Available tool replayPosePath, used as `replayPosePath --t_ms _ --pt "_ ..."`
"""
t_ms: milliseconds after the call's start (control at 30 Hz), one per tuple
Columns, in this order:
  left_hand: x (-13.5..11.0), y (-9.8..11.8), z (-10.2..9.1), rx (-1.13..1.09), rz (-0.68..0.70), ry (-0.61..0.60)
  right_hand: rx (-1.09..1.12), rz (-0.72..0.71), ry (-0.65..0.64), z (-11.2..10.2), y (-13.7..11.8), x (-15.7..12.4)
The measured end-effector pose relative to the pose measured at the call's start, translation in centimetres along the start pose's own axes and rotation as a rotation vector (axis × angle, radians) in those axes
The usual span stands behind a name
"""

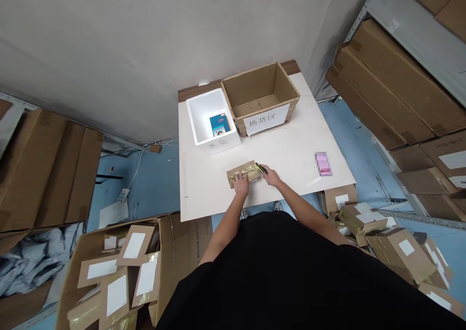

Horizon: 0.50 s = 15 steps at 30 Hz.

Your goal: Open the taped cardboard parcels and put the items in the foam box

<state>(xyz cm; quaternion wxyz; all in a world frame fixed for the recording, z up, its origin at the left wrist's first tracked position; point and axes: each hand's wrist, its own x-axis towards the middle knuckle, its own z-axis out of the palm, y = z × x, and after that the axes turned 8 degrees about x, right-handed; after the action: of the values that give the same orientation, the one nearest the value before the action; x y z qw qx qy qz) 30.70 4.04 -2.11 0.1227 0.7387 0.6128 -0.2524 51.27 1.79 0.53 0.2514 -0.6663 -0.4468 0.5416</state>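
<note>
The person's left hand (241, 183) lies on top of a small brown cardboard parcel wrapped in shiny clear tape (245, 169), its fingers spread over the near part of the upper face. The right hand (271, 175) is closed around a slim yellow-and-black cutter (261, 168), whose yellow end points up and to the left, at the parcel's right end; whether the tip touches the tape is too small to tell.

The parcel lies flat near the front edge of a white tabletop (298, 145). Its long axis runs from left to right, roughly along that edge, with the right end angled slightly away from the person.

Behind the parcel, toward the left, stands a white foam box with handwriting on its front (223, 143), holding blue, flat rectangular items (219, 124). Just beside it on the right is an open brown cardboard box (255, 80) bearing a white handwritten paper sign (267, 119). A pink, pixelated patch (324, 164) lies near the table's right edge.

Farther out, a large open carton (178, 257) full of labelled parcels stands at the left, and more taped parcels (400, 252) are heaped at the right.
</note>
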Motion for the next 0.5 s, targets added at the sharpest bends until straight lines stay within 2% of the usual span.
replayPosePath --t_ms 233,400,500 --pt "0.2 -0.1 0.1 -0.084 0.020 -0.015 -0.005 0.057 -0.078 -1.1 0.3 -0.7" --pt "0.1 -0.1 -0.1 -0.131 0.027 -0.015 0.027 0.049 -0.115 -2.9 0.9 -1.7" --pt "-0.1 -0.5 -0.7 -0.147 0.042 0.008 0.071 0.079 -0.087 -3.7 1.5 -2.4"
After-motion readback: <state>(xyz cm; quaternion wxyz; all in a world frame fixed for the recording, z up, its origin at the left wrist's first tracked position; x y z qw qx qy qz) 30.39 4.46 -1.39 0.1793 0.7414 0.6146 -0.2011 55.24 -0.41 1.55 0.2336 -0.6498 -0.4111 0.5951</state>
